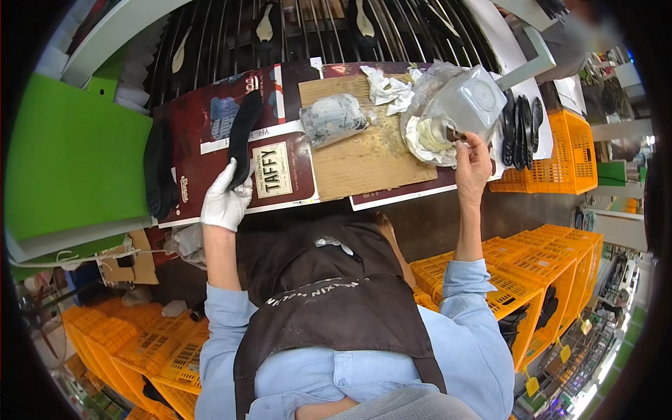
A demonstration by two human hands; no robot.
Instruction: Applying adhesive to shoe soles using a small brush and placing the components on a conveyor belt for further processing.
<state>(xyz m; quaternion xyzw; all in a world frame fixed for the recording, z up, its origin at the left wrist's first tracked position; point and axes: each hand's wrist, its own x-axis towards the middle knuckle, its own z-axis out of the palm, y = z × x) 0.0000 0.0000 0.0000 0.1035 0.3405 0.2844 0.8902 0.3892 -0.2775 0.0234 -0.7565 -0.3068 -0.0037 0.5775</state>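
My left hand (pixel 227 199), in a white glove, is closed around the near end of a black shoe sole (pixel 245 126). The sole points away from me over the dark red printed board on the bench. My bare right hand (pixel 474 166) pinches the dark handle of a small tool, perhaps a brush (pixel 455 134); its working end is hard to make out. It is at the opening of a clear plastic tub (pixel 470 98), which lies tilted, with cream-coloured paste (pixel 430 136) about its mouth. Left of the tub, a smeared, plastic-wrapped bottle (pixel 334 119) lies on brown cardboard (pixel 371 164).
Crumpled white tissue (pixel 389 92) lies beside the tub. Black soles stand at the right (pixel 519 133) and left (pixel 159 171) bench ends. More soles rest on a roller conveyor (pixel 308 38) behind. Green panels (pixel 77 154) flank the left; orange crates (pixel 553 259) stand below.
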